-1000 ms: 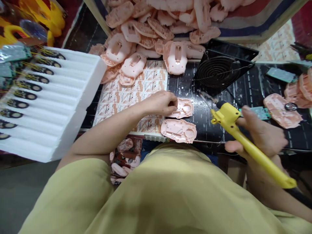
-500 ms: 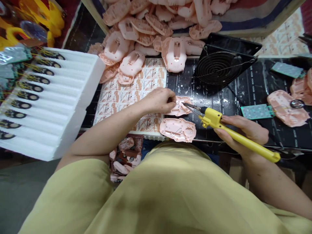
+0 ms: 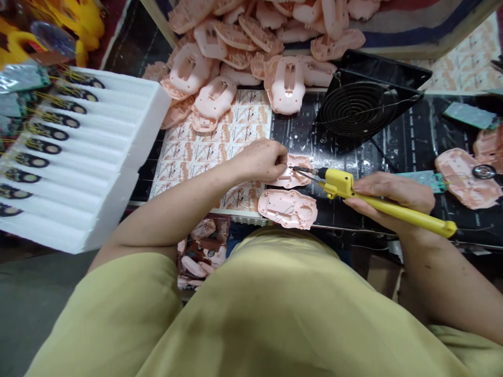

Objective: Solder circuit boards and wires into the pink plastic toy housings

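Note:
My right hand (image 3: 393,196) is closed around a yellow soldering iron (image 3: 404,213), a gun-shaped one with a thin feed tube beside its tip. The tip points left, over a pink plastic shell half (image 3: 301,179) lying on the bench. My left hand (image 3: 267,159) rests at that shell's left side with its fingers pinched together; what they hold, if anything, is hidden. Just below, nearer my body, lies a second pink shell half (image 3: 288,208), its inner side up, with thin wires and a round speaker grille.
Left stands a white foam tray (image 3: 113,120) with several small wired speakers. Behind are a heap of pink shells (image 3: 220,47) and a black fan (image 3: 356,107). To the right lie a green circuit board (image 3: 426,180) and a shell with a speaker (image 3: 458,178).
The soldering iron has moved slightly left and been levelled, its tip now closer to my left fingers. My right hand has risen a little. The view has shifted slightly.

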{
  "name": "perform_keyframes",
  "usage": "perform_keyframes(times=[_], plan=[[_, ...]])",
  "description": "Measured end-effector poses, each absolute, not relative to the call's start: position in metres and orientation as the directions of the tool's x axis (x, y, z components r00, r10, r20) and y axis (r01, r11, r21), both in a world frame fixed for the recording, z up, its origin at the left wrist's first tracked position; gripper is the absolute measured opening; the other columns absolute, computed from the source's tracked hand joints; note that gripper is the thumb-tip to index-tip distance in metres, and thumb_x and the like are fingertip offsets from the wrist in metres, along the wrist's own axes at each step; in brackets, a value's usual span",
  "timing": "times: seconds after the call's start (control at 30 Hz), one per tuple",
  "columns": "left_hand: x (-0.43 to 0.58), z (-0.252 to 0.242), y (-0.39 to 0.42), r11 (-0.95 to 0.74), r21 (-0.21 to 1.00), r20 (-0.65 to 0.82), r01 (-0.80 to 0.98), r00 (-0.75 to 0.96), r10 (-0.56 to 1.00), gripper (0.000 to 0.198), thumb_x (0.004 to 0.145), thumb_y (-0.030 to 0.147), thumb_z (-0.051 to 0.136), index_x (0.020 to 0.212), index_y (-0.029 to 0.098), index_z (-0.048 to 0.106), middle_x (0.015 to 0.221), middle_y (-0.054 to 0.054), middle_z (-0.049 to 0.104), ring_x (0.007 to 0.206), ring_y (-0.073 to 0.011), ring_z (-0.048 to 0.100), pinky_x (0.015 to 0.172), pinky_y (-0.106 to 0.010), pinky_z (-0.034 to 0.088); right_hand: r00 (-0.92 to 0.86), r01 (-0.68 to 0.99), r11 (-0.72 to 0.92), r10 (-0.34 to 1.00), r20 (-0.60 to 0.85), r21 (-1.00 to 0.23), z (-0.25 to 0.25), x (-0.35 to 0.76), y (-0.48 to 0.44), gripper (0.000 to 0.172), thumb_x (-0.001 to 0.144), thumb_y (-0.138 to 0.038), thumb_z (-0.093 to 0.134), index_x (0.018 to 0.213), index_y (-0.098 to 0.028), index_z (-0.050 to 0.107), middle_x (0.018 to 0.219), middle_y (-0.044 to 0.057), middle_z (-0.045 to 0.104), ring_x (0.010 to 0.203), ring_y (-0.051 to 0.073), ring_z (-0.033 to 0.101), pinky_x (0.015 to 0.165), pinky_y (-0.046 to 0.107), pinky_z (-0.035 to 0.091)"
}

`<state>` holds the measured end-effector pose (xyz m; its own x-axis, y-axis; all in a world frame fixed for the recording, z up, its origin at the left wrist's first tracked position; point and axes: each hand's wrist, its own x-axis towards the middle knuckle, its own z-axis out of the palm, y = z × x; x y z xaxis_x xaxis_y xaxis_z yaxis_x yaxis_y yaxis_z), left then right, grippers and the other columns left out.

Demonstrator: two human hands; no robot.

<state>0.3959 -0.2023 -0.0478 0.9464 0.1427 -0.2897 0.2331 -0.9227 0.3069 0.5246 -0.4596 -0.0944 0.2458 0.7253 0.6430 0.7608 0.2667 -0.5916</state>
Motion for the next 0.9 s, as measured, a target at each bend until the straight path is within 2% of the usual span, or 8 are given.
perform_keyframes(times=[0.13,0.27,0.5,0.6,0.73,0.8,0.9], plan=[[0.398,-0.046,-0.204,-0.93,0.279,-0.313,0.24,0.938,0.148,0.023,0.076,0.019,0.055,0.085,0.015,0.075,0.077,-0.004,0.068,0.074,-0.0159,0.06,0.075,-0.029,0.046,0.18,0.795,0.286,0.731,0.659,-0.534,-0.085,0.528,-0.46,0.025,0.072,-0.022,0.087,0.091,-0.027,0.072,0.078,-0.002,0.074,0.066,0.016,0.071,0.057,0.026,0.061],[0.398,-0.046,-0.204,-0.934,0.27,-0.319,0.234,0.937,0.142,0.023,0.076,0.019,0.054,0.085,0.015,0.075,0.077,-0.004,0.068,0.075,-0.0169,0.061,0.074,-0.029,0.045,0.248,0.821,0.205,0.712,0.657,-0.532,-0.083,0.529,-0.466,0.023,0.078,-0.02,0.082,0.097,-0.029,0.071,0.082,0.0,0.074,0.068,0.018,0.071,0.054,0.029,0.058],[0.397,-0.047,-0.203,-0.945,0.24,-0.306,0.223,0.941,0.145,0.026,0.076,0.02,0.054,0.088,0.015,0.076,0.075,-0.003,0.068,0.072,-0.0157,0.061,0.071,-0.027,0.044,0.23,0.797,0.282,0.677,0.699,-0.535,-0.089,0.524,-0.463,0.027,0.074,-0.02,0.085,0.096,-0.025,0.07,0.079,-0.001,0.073,0.067,0.016,0.071,0.058,0.027,0.061],[0.395,-0.048,-0.205,-0.954,0.22,-0.287,0.201,0.949,0.134,0.027,0.078,0.02,0.053,0.09,0.015,0.076,0.08,-0.005,0.071,0.078,-0.0173,0.065,0.072,-0.028,0.046,0.272,0.843,0.179,0.672,0.689,-0.507,-0.09,0.522,-0.467,0.039,0.076,-0.022,0.084,0.112,-0.028,0.069,0.087,0.0,0.076,0.071,0.017,0.073,0.06,0.027,0.061],[0.389,-0.049,-0.207,-0.968,0.185,-0.238,0.168,0.964,0.121,0.028,0.084,0.022,0.051,0.093,0.015,0.076,0.088,-0.007,0.074,0.085,-0.0206,0.068,0.078,-0.031,0.048,0.362,0.856,0.027,0.68,0.637,-0.516,-0.095,0.517,-0.481,0.063,0.081,-0.026,0.08,0.139,-0.035,0.057,0.1,0.001,0.076,0.078,0.023,0.074,0.07,0.036,0.065],[0.385,-0.052,-0.206,-0.965,0.208,-0.188,0.157,0.975,0.118,0.027,0.086,0.024,0.053,0.095,0.016,0.077,0.09,-0.007,0.075,0.087,-0.0212,0.069,0.081,-0.033,0.049,0.397,0.836,0.003,0.687,0.608,-0.549,-0.099,0.515,-0.486,0.067,0.082,-0.026,0.079,0.142,-0.037,0.053,0.102,0.0,0.076,0.08,0.024,0.075,0.073,0.038,0.065],[0.381,-0.056,-0.201,-0.921,0.337,-0.128,0.195,0.979,0.16,0.024,0.085,0.024,0.058,0.097,0.017,0.077,0.086,-0.004,0.076,0.082,-0.0183,0.069,0.08,-0.03,0.049,0.424,0.829,-0.011,0.666,0.614,-0.56,-0.102,0.51,-0.49,0.066,0.081,-0.027,0.079,0.141,-0.038,0.055,0.102,-0.001,0.076,0.08,0.025,0.075,0.07,0.038,0.065]])
